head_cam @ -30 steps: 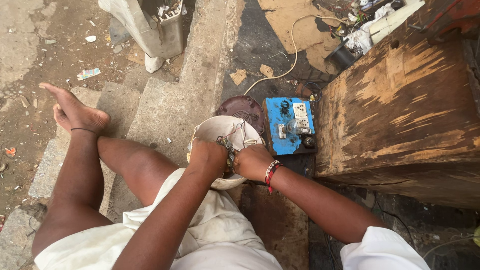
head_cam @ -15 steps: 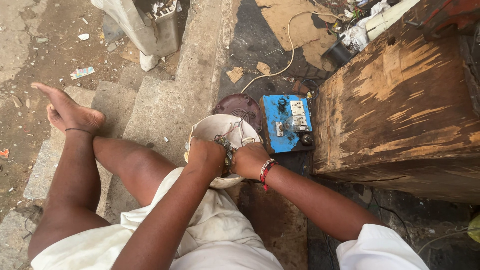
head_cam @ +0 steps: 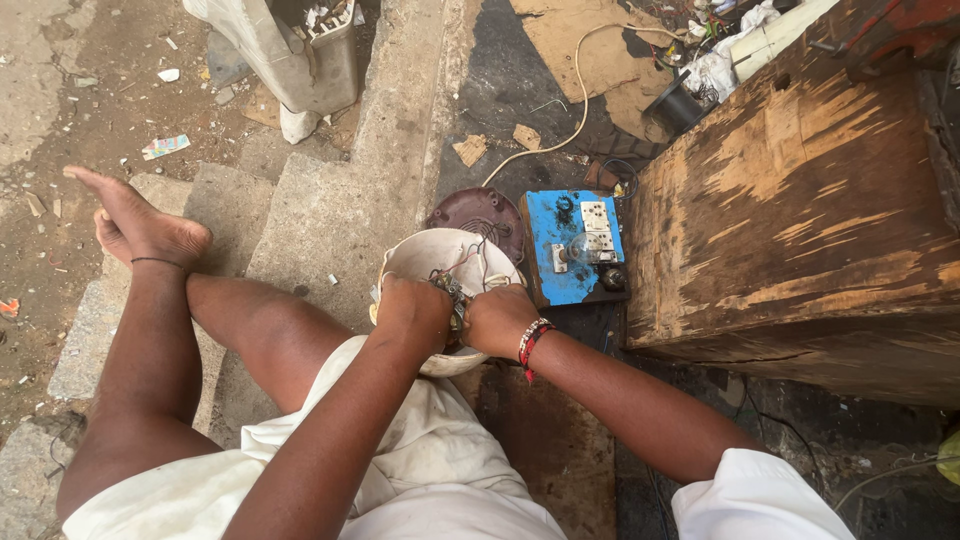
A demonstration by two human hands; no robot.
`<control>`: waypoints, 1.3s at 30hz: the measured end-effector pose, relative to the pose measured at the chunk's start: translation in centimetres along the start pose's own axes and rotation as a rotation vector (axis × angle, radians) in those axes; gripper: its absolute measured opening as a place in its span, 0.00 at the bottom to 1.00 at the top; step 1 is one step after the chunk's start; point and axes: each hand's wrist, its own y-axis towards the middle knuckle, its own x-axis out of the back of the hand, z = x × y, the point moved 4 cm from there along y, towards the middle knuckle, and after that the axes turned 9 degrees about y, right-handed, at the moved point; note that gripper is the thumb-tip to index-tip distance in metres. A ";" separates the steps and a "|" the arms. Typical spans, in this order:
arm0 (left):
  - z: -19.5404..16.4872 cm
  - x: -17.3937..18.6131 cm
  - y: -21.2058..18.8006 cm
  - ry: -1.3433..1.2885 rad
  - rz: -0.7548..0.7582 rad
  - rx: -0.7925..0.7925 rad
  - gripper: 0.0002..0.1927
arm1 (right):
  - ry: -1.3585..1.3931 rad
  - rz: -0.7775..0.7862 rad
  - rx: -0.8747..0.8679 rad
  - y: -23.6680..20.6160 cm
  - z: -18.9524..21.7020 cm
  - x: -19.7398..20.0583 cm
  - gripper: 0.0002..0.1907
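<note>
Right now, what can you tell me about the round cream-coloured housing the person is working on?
The cream housing is a round, bowl-like shell, seemingly plastic or painted metal, grimy and scuffed. It rests at the person's lap, open side up, showing thin wires and a dark metal core. The left hand and right hand both press into its near side. Behind it lies a dark round cover; to its right, a blue switch board.

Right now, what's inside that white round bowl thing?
Inside the white round casing are thin coloured wires. Both hands, left and right, cover whatever lies deeper.
</note>
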 end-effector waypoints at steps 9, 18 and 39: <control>0.1 -2.6 1.2 -0.030 0.071 0.010 0.23 | 0.024 0.054 -0.004 2.8 -1.0 -4.5 0.07; -2.2 -66.0 36.1 0.009 0.079 0.011 0.17 | 0.030 0.036 0.007 38.3 -24.9 -62.6 0.08; -5.5 -121.9 65.0 0.032 0.089 -0.003 0.22 | 0.023 0.008 -0.013 65.3 -48.5 -113.0 0.11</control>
